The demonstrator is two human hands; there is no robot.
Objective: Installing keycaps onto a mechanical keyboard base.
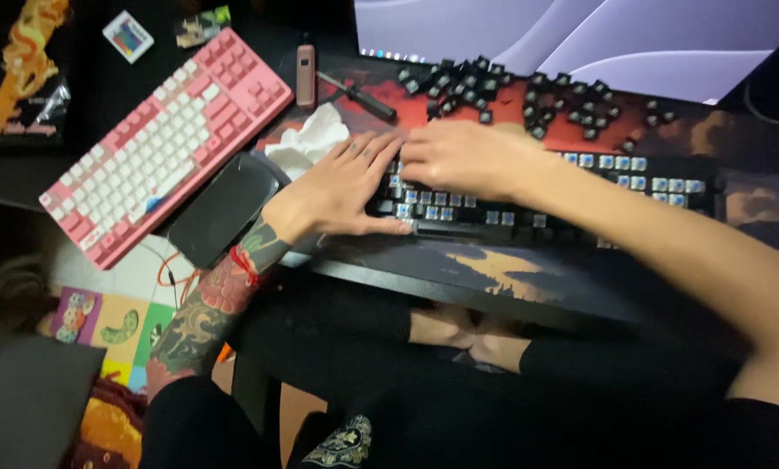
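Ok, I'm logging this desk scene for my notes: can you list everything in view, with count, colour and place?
Black keyboard: one, most keycaps off, light blue switches bare, centre of desk.
Loose keycaps: many, black, heaped behind that keyboard.
Pink keyboard: one, pink and white, angled at left.
Desk mat: one, dark with red and orange art, under the black keyboard.
Monitor: one, pale lilac screen, top right.
Screwdriver: one, black handle, behind the tissue.
Tissue: one, white, crumpled, beside the left hand.
Small pink device: one, upright near the screwdriver.
Dark flat pad: one, black, by the left wrist.
Left hand: on the black keyboard's left end; tattooed forearm.
Right hand: on the switches beside it.
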